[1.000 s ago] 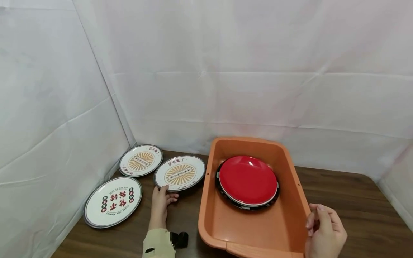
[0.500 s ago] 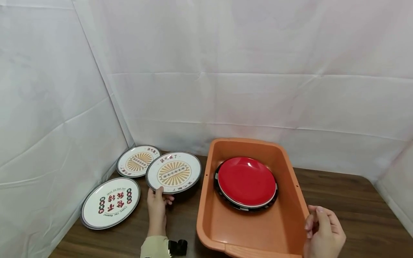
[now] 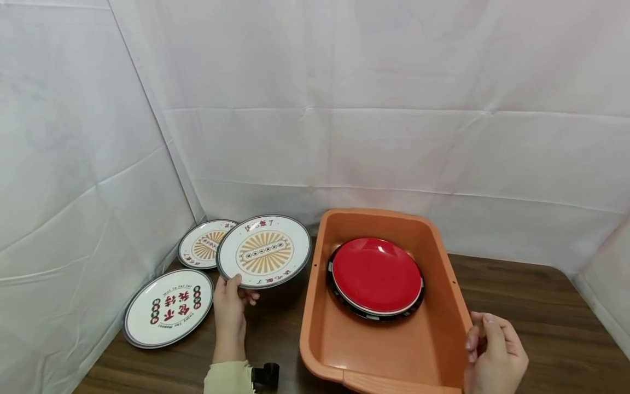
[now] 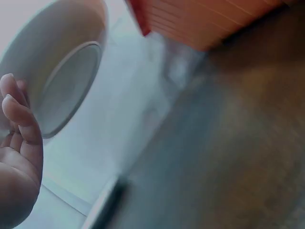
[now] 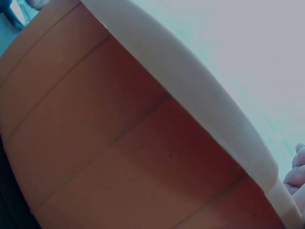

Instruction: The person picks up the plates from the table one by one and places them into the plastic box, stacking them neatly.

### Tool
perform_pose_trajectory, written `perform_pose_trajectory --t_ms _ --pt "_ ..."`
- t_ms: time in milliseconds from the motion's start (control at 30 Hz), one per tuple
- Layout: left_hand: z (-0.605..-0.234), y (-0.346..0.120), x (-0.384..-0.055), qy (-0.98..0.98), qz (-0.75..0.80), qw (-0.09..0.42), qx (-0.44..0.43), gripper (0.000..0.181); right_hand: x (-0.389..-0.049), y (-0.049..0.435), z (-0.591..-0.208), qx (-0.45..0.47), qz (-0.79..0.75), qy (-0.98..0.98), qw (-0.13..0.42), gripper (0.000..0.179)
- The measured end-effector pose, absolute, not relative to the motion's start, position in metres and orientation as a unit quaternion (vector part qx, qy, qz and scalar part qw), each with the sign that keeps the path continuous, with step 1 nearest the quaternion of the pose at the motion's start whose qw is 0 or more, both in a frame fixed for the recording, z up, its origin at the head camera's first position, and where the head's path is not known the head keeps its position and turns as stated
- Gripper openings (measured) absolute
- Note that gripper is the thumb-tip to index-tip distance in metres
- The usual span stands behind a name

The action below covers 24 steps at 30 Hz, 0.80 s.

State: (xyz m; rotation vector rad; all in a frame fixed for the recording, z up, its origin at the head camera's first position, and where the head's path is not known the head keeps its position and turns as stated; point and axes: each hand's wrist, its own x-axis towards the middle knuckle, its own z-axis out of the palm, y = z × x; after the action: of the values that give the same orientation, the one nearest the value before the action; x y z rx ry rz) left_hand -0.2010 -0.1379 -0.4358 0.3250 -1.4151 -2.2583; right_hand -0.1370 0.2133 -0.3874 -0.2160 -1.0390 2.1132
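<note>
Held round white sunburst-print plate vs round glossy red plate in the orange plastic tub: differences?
Look: the white plate is printed, the red plate unpatterned. State: the left hand pinches the white plate's rim; the red plate lies in the orange tub. Both are round.

Dk brn wood-grain table (image 3: pixel 531 290) is holding orange tub (image 3: pixel 384 347); to its L, white plate (image 3: pixel 169 309) w/ red chars & rear sunburst plate (image 3: pixel 202 247) are lying.
</note>
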Motion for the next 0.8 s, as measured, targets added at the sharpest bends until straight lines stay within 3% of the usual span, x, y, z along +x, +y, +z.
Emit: perform_pose_trajectory --t_ms 567,800 --pt "-0.372 -0.098 -0.169 -0.542 -0.836 0.074 -0.029 0.021 -0.137 0.213 -0.389 -0.068 0.820 -0.434 0.368 0.019" --pt "-0.368 -0.076 -0.163 -0.552 -0.824 -0.063 -0.115 0.043 -0.134 0.208 -0.389 -0.118 0.704 -0.642 0.280 0.027"
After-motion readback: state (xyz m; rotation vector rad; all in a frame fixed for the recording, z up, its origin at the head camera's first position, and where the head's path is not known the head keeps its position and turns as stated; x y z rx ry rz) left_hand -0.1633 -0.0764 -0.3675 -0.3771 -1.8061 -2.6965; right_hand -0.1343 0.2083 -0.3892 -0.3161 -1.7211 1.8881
